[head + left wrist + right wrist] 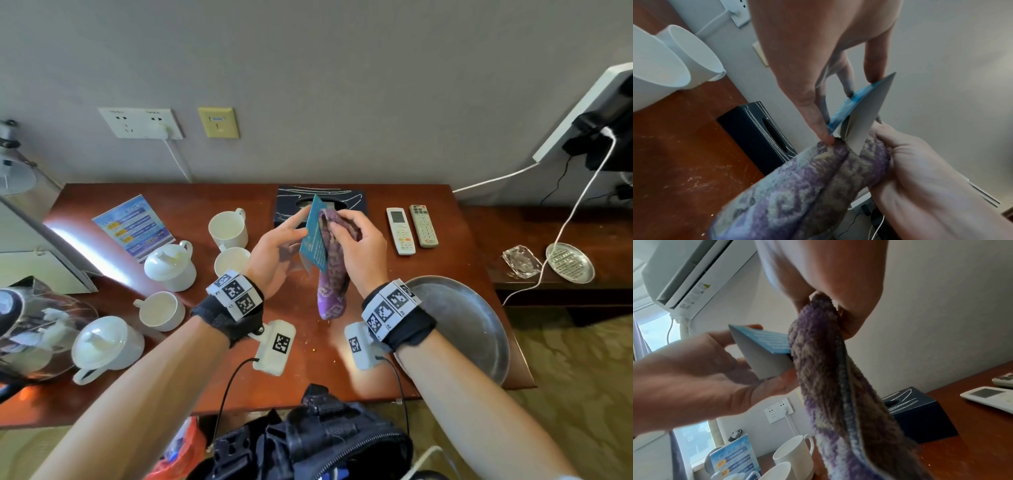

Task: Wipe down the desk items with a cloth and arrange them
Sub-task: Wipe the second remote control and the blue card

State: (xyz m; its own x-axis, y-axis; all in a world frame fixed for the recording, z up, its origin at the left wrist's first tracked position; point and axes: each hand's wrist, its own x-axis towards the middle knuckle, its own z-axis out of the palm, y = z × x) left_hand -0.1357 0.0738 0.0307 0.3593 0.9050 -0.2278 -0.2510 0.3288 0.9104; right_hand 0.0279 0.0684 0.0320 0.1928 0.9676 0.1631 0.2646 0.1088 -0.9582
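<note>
A folded blue card (313,236) is held above the tabletop (394,270), just in front of the black tissue box (291,205). The card is pinched by the left hand (274,253) between thumb and fingertips. A purple patterned cloth (332,274) is gripped by the right hand (356,246) and pressed against the card's face, its free end hanging down. Wiping is judged to be at an early or middle stage. The white cups (228,229), lidded cups (169,263), blue leaflet stand (133,224), two remote controls (412,231) and metal tray (459,318) lie scattered around the tissue box. Whether these are already wiped cannot be told; arranging is judged still outstanding.
</note>
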